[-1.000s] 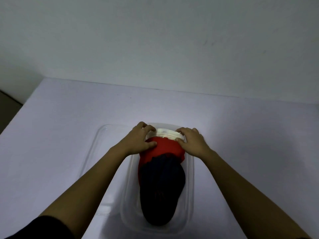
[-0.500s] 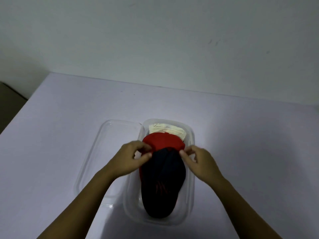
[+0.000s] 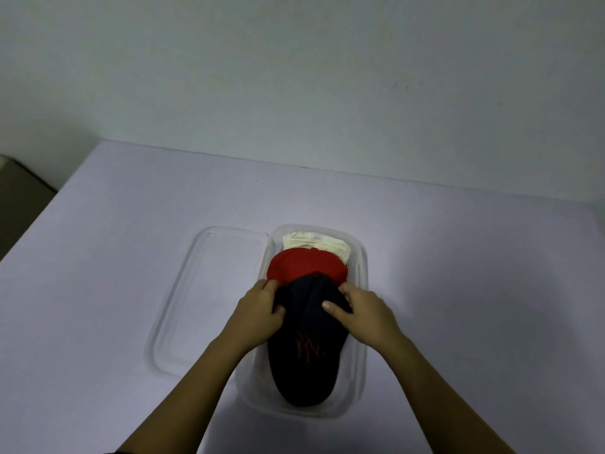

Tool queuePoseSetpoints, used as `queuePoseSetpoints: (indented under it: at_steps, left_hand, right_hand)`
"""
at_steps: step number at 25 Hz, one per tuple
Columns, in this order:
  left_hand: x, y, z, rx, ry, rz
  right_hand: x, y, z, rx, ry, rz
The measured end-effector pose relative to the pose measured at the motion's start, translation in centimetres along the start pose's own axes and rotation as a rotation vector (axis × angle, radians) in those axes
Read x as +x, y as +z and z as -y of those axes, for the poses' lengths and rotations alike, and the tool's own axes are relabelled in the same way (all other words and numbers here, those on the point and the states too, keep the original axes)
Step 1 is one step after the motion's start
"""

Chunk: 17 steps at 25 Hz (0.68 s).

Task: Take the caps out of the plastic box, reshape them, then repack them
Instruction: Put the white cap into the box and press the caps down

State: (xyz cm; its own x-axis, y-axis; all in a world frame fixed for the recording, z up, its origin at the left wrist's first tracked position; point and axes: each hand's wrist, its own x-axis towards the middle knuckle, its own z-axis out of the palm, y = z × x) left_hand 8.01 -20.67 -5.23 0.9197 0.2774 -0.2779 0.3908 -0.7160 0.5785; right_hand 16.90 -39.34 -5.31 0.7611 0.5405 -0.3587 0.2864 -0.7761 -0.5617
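Both hands [image 3: 314, 309] grip the navy cap [image 3: 306, 352], brim pointing toward the person.

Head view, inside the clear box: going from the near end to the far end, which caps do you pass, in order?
Dark cap with red stitching, gripped by both hands → red cap → cream cap at the far end of the box.

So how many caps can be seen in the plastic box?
3. The cream cap lies at the far end, the red cap in the middle, the dark cap nearest, held by both hands. More may be hidden underneath.
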Motion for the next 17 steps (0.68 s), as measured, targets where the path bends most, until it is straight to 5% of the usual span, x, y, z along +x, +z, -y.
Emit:
queuePoseSetpoints:
  at_steps: [3,8,13,15,17]
  left_hand:
    - [0.1,0.5,-0.5,-0.150,-0.019,-0.143]
    - [1.1,1.9,0.0,-0.012,-0.097,-0.276]
    - [0.4,0.5,0.3,-0.173,0.015,-0.432]
    - [0.3,-1.0,2.4,-0.226,-0.108,-0.569]
    - [0.3,-2.2,6.2,-0.197,-0.410,-0.583]
  right_hand:
    - [0.0,0.0,-0.2,0.006,-0.016,-0.041]
    - [0.1,0.9,0.4,-0.056,0.033,-0.125]
    - [-0.8,1.7,1.7,-0.069,-0.283,-0.257]
    - [-1.6,3.5,2.6,-0.119,-0.330,-0.183]
    - [-1.4,5.4,2.4,-0.217,-0.313,-0.160]
